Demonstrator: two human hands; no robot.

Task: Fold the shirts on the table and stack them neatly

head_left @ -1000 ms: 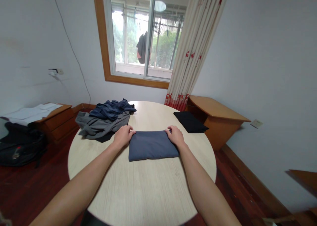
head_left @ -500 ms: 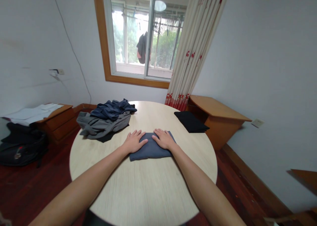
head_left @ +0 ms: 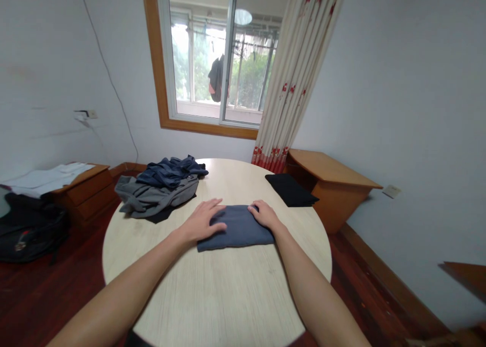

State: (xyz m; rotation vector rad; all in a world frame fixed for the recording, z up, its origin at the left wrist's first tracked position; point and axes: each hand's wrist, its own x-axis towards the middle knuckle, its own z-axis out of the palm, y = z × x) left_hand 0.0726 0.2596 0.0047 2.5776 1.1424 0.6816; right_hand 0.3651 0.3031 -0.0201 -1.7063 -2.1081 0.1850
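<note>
So the folded blue-grey cloth [head_left: 239, 230] is lying flat, a neat rectangle, around the middle of the round pale desk [head_left: 228, 296], with both hands working on it. The left hand [head_left: 203, 221] is reaching over its left end, palm down, fingers spreading toward the far edge and thumb sticking out well apart over the fabric. It's wide open and isn't gripping anything; how hard it's pressing, if at all, I can't tell. The right hand [head_left: 265, 214] is resting at the far right corner, fingers bending in and thumb sitting close to them. Can't tell whether it's actually pinching the edge or just touching it.

Over on the left side of the desk, a crumpled grey garment [head_left: 154, 197] is lying in a heap, with a crumpled navy garment [head_left: 170, 170] sitting partly on top and a bit of black fabric [head_left: 163, 215] poking out underneath. A folded black cloth [head_left: 290, 190] is lying flat near the right edge, well apart from the blue-grey one.
</note>
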